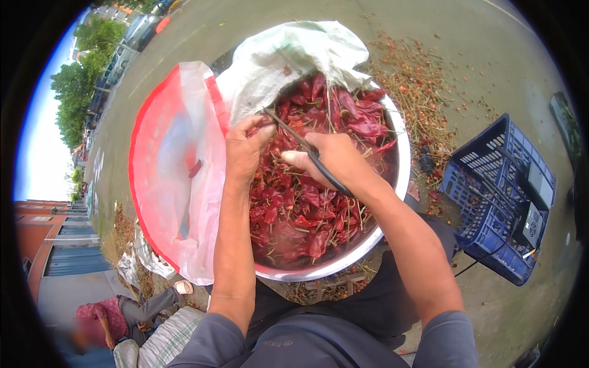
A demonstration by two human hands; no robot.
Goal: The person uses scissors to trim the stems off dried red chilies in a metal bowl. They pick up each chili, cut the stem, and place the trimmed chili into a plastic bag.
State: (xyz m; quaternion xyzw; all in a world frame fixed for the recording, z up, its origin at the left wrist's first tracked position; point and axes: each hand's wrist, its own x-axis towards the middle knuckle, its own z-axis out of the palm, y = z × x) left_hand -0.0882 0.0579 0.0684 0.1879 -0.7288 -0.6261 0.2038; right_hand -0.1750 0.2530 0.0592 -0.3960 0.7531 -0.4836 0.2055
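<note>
A wide, pale-rimmed basin [403, 147] full of dried red chilies [294, 214] stands in front of me, many with stems still on them. My right hand [334, 156] grips black-handled scissors [288, 130] above the chilies, their blades pointing up and left. Close to the blade tips, my left hand [246, 150] is closed in a pinch; whatever lies between its fingertips is too small to make out. A white woven sack [276, 58] drapes over the far rim, with chilies at its mouth. Along the basin's left side hangs a translucent, red-edged plastic bag [165, 153].
A blue plastic crate [485, 202] holding dark boxy items and a cable stands at the right. Cut stems and chili bits [417, 92] litter the ground beyond the basin. At the lower left, another person [116, 316] sits beside a checked sack [169, 337].
</note>
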